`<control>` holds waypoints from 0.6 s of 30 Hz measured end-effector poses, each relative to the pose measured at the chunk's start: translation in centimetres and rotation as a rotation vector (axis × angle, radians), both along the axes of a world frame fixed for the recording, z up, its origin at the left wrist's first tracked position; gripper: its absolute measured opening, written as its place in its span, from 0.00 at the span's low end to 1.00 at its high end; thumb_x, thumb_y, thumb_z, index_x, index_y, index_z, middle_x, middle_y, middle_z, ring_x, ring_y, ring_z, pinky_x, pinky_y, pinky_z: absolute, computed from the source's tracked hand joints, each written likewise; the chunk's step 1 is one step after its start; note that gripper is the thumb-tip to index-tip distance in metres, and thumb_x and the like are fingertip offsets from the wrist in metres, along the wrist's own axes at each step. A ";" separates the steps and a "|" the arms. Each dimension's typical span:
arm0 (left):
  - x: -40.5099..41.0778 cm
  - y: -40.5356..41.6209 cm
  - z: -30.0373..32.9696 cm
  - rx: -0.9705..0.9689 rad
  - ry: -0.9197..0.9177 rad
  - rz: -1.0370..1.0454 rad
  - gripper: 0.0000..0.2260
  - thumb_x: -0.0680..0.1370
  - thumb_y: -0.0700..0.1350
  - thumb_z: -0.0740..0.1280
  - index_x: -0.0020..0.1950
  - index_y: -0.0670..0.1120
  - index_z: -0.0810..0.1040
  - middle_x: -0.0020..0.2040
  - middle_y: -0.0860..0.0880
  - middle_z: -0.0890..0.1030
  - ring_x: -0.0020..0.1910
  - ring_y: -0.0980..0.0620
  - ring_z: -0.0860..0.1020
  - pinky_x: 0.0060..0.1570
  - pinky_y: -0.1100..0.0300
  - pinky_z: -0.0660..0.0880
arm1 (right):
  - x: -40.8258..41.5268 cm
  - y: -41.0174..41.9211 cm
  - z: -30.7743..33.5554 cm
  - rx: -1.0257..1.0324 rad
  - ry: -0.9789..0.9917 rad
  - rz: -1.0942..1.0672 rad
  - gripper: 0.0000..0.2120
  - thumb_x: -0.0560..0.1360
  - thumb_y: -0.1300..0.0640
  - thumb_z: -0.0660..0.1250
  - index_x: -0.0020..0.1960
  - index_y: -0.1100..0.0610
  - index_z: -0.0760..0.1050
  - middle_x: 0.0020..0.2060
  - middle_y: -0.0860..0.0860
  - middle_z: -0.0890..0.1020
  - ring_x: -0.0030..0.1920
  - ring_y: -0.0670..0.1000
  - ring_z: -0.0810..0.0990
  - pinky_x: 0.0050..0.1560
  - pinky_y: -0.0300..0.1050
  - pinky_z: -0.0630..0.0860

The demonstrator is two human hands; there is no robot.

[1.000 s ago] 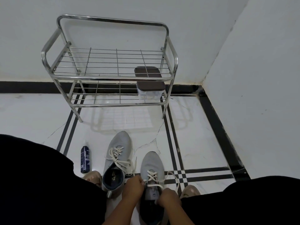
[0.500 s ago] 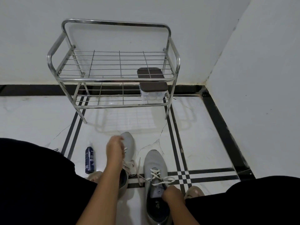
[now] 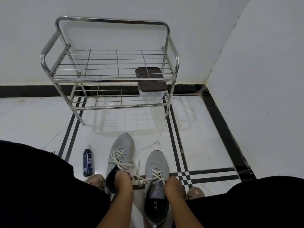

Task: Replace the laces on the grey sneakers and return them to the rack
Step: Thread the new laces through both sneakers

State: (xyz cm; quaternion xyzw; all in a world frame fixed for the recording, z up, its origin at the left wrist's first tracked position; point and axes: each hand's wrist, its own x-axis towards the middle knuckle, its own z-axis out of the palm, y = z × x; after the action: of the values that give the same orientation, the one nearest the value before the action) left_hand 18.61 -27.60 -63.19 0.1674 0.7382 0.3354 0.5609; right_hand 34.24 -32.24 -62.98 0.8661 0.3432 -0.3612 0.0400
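Two grey sneakers with white laces stand side by side on the floor between my knees. The left sneaker (image 3: 121, 145) is a little farther forward than the right sneaker (image 3: 157, 162). My left hand (image 3: 122, 181) is curled at the left sneaker's collar and pinches a white lace (image 3: 139, 178) that stretches across to the right sneaker. Over the right sneaker's tongue, my right hand (image 3: 172, 185) is curled and grips the lace at the top eyelets. The steel rack (image 3: 115, 79) stands against the wall ahead, with nothing on its top shelf.
A clear box with a brown lid (image 3: 150, 83) sits on the rack's lower shelf at the right. A dark blue spray bottle (image 3: 87, 162) lies left of the sneakers. My feet in beige footwear (image 3: 96, 180) flank the sneakers. A white wall closes the right side.
My left hand has pulled back from the left sneaker's laces to its collar and now holds a lace. My right hand stays at the right sneaker's tongue.
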 end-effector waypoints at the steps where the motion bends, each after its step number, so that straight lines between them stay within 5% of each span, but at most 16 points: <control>1: -0.5 0.7 0.1 -0.023 -0.104 0.054 0.13 0.80 0.37 0.55 0.37 0.41 0.70 0.32 0.44 0.77 0.35 0.47 0.72 0.36 0.62 0.68 | 0.0 0.1 -0.2 0.006 -0.007 0.009 0.13 0.79 0.56 0.58 0.59 0.55 0.76 0.58 0.53 0.79 0.57 0.54 0.79 0.43 0.43 0.71; 3: -0.4 1.3 0.0 -0.093 -0.033 -0.191 0.15 0.82 0.39 0.55 0.36 0.40 0.70 0.24 0.44 0.76 0.32 0.47 0.73 0.32 0.61 0.68 | -0.1 0.2 -0.2 -0.009 -0.003 0.029 0.13 0.79 0.56 0.58 0.60 0.55 0.76 0.58 0.53 0.79 0.57 0.54 0.79 0.43 0.43 0.71; 9: 1.9 -2.2 0.3 0.109 0.783 -1.210 0.11 0.79 0.51 0.60 0.57 0.50 0.75 0.55 0.47 0.81 0.57 0.45 0.78 0.52 0.56 0.73 | -0.2 0.1 0.0 -0.003 -0.007 0.057 0.12 0.79 0.55 0.59 0.59 0.55 0.76 0.58 0.53 0.79 0.57 0.53 0.78 0.43 0.42 0.70; 14: 1.0 -2.2 -0.8 0.017 0.802 -1.166 0.12 0.78 0.45 0.57 0.56 0.47 0.78 0.58 0.46 0.80 0.57 0.45 0.78 0.53 0.55 0.74 | 0.0 -0.1 0.0 -0.002 -0.012 0.035 0.12 0.78 0.56 0.59 0.59 0.54 0.76 0.59 0.52 0.79 0.58 0.53 0.78 0.44 0.41 0.70; 18: 1.8 -2.7 -0.3 0.107 1.112 -1.290 0.14 0.81 0.48 0.55 0.63 0.49 0.74 0.63 0.48 0.73 0.62 0.48 0.73 0.58 0.52 0.69 | -0.2 -0.2 0.1 -0.021 -0.011 0.057 0.12 0.79 0.54 0.60 0.60 0.54 0.76 0.59 0.52 0.78 0.58 0.53 0.78 0.44 0.41 0.69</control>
State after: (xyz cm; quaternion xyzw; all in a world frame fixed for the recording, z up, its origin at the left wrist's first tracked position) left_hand 20.40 -30.29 -63.49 0.7215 0.6497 -0.1460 0.1897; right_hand 34.05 -32.47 -62.93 0.8575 0.3638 -0.3586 0.0614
